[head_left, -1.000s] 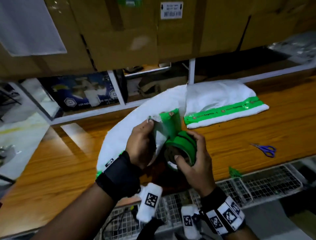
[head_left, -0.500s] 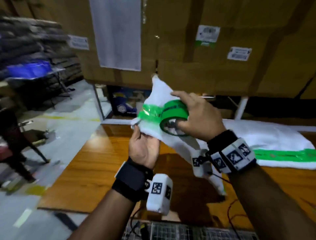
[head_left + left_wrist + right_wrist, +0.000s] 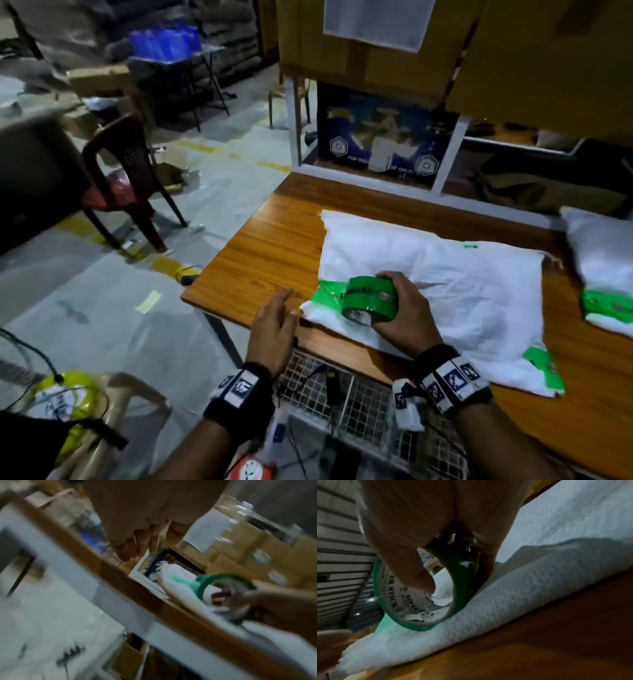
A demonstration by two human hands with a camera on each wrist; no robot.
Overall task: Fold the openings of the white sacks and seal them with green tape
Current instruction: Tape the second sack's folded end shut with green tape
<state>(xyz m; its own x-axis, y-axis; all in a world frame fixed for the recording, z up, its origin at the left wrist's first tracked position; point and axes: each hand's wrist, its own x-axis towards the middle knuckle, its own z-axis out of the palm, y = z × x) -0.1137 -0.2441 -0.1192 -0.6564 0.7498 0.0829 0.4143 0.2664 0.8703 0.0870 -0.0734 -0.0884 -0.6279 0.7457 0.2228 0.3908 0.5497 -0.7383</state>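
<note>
— Where do we have the sack?

— Our white sack (image 3: 445,291) lies flat on the wooden worktop (image 3: 260,260), near its left corner. A strip of green tape already runs across the sack's near-left end, and another green patch shows at its near-right corner.

— And our hands?

— Our right hand (image 3: 404,318) is clamped on the green tape roll (image 3: 370,301): fingers curl over the top of it and, in the right wrist view, the thumb (image 3: 421,580) hooks inside the printed core. The roll stands on edge, pressed onto the sack right at the end of the strip.

— The left one?

— Our left hand (image 3: 274,329) holds nothing. Its fingers are straight and loosely together, just left of the sack's taped corner, over the worktop's front edge. Whether it touches the wood, we cannot tell.

— Anything else up here?

— A second white sack (image 3: 603,267), green-taped, lies further right, apart from ours.
</note>
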